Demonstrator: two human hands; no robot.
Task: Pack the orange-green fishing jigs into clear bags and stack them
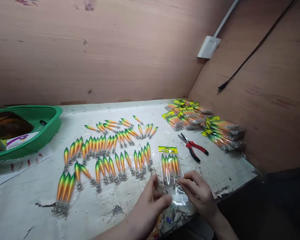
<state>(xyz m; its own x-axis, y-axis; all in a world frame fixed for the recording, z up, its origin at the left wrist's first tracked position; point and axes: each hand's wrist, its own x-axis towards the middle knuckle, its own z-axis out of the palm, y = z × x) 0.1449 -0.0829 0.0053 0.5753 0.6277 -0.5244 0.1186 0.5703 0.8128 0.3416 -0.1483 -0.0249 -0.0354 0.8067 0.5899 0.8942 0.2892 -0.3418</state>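
A clear bag [169, 166] with a yellow header card lies flat on the white table [27, 203], holding several orange, yellow and green fishing lures. My left hand [150, 203] grips the bag's open lower end, fingers curled on the plastic. My right hand [198, 191] pinches the same lower end from the right side. Rows of loose lures [107, 150] of the same colours spread across the table to the left of the bag.
Piles of filled bags [202, 121] lie at the back right against the wooden wall. Red-handled pliers [193, 146] rest just right of the bag. A green basket [35, 130] stands at the left. More empty bags lie at the table's front edge [172, 216].
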